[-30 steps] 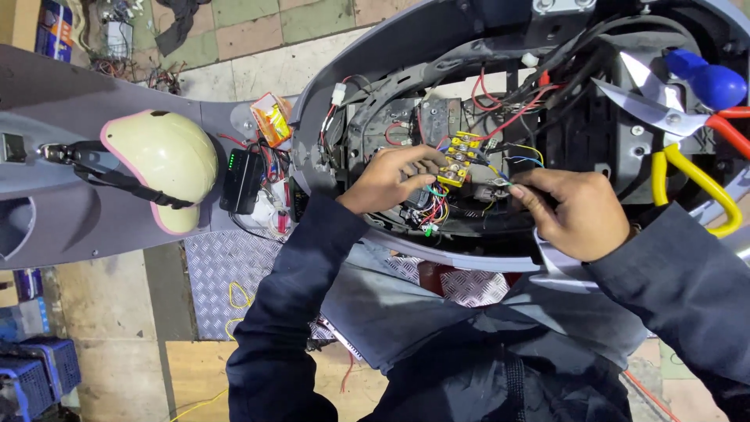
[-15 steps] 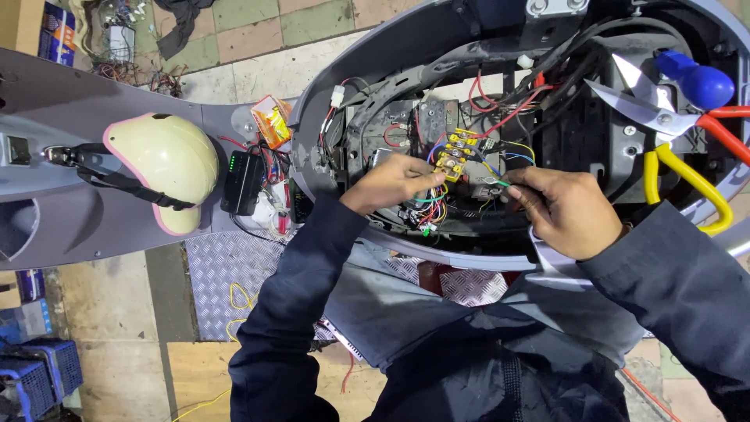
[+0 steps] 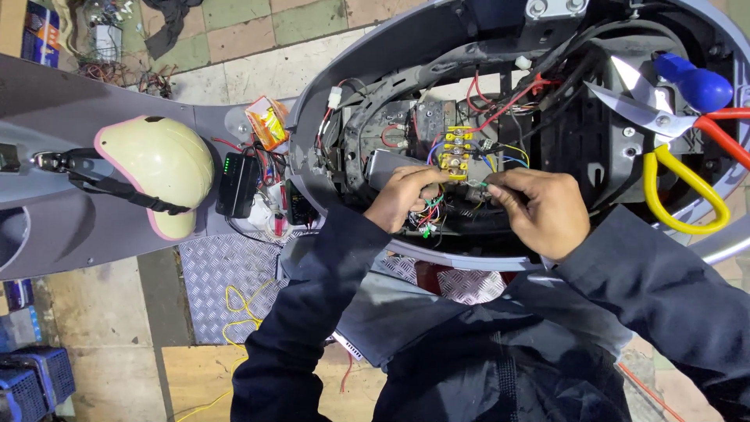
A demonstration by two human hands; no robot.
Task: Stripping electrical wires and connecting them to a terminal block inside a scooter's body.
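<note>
I see my left hand [image 3: 406,197] clenched on the wire bundle [image 3: 428,215] in the scooter bay [image 3: 578,141], while my right hand [image 3: 535,209] pinches a small connector [image 3: 476,185] just right of it, below the yellow terminal block [image 3: 455,150].

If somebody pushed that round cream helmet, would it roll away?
The helmet would probably rock or roll a bit, since its shell is domed and smooth. Its black strap looks floppy and might drag. It likely feels light for its size.
</note>
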